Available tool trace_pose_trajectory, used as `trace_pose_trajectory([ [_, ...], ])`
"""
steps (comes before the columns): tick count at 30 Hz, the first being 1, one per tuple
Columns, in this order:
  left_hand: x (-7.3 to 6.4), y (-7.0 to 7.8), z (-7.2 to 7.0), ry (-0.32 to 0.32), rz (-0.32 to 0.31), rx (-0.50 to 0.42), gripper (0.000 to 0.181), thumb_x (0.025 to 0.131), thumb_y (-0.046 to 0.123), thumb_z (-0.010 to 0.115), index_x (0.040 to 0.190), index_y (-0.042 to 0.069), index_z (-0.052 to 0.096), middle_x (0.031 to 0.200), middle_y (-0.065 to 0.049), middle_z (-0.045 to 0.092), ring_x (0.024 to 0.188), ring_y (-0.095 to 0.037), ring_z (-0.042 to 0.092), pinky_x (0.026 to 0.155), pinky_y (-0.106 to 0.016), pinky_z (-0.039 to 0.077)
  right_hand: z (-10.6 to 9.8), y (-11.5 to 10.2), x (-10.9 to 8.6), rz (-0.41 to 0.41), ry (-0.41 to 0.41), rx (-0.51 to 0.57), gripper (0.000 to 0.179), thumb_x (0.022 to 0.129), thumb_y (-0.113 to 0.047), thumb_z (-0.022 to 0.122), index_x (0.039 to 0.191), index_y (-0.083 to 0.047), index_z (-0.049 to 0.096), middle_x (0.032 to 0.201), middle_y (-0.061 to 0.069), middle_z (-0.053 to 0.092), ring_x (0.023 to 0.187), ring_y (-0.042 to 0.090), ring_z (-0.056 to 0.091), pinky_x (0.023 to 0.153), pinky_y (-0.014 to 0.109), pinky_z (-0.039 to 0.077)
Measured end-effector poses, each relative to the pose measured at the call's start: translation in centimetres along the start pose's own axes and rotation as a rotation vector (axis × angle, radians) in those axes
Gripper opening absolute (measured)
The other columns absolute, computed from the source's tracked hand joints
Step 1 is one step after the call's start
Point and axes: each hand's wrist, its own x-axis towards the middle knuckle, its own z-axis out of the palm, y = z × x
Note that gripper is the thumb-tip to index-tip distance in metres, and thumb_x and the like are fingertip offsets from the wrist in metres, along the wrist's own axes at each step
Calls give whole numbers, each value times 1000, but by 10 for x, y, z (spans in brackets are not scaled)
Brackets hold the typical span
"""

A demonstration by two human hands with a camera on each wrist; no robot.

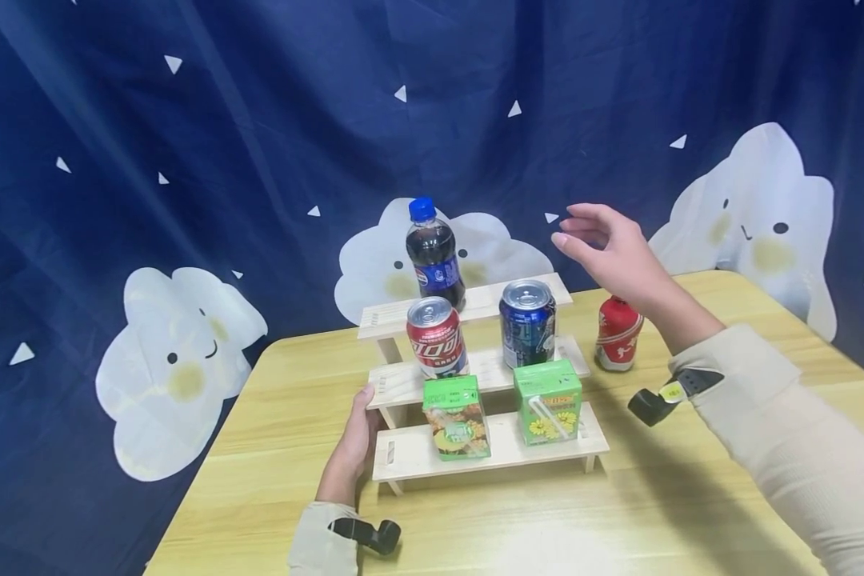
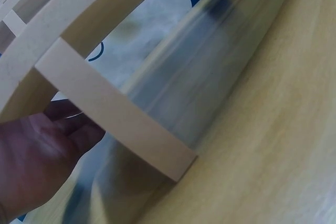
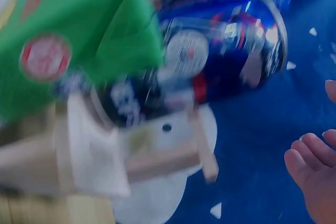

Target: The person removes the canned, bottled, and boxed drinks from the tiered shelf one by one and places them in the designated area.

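Observation:
A three-tier wooden stand [image 1: 500, 460] bears the drinks. My left hand [image 1: 353, 444] holds its left side at the middle tier; in the left wrist view the fingers [image 2: 86, 132] curl in behind a wooden upright. In the air right of the top tier, my right hand [image 1: 612, 248] has loosely bent fingers and nothing in it. Nearest below it is a red bottle [image 1: 618, 336] on the table. A cola bottle [image 1: 435, 256] with a blue cap is on the top tier. The middle tier has a red can [image 1: 435, 340] and a dark blue can [image 1: 527, 324].
Two green drink cartons, the left one brown-patterned [image 1: 457, 420] and the right one with yellow flowers [image 1: 547, 404], stand on the lowest tier. The wooden table [image 1: 259, 472] extends around the stand. A blue curtain [image 1: 274, 120] with white clouds hangs behind.

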Motion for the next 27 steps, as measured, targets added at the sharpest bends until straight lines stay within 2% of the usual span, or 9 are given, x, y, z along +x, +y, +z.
trace_pose_trajectory([
  [5, 1, -2, -1, 8, 19, 27, 70, 96, 55, 4, 148, 11, 20, 139, -27, 35, 122, -37, 45, 96, -49, 40, 10, -13, 1, -19, -25, 30, 65, 89, -44, 61, 142, -13, 39, 135, 11, 52, 126, 26, 49, 103, 49, 38],
  [11, 1, -1, -1, 19, -5, 18, 70, 96, 56, 5, 148, 12, 20, 142, -25, 33, 125, -39, 41, 99, -50, 37, 22, -25, 6, -30, -57, 52, 65, 89, -44, 61, 143, -14, 38, 137, 8, 51, 126, 23, 48, 103, 47, 38],
  [18, 1, -1, -2, 11, 19, 30, 70, 96, 55, 4, 148, 11, 19, 141, -27, 32, 125, -40, 41, 98, -51, 38, 40, -40, 15, -59, -71, 94, 61, 90, -39, 61, 141, -14, 40, 135, 7, 53, 124, 19, 50, 101, 43, 41],
  [23, 2, -4, -3, 12, -29, 13, 70, 96, 58, 6, 148, 13, 21, 142, -22, 34, 124, -37, 41, 98, -45, 37, 55, -47, 20, -68, -88, 114, 60, 90, -39, 62, 140, -14, 42, 133, 6, 54, 122, 17, 52, 100, 41, 43],
  [27, 2, -4, -3, 10, -40, 25, 72, 95, 59, 4, 149, 14, 18, 142, -22, 33, 125, -38, 40, 99, -47, 37, 65, -50, 23, -71, -102, 136, 61, 89, -40, 63, 140, -14, 42, 132, 6, 55, 121, 18, 53, 99, 41, 44],
])
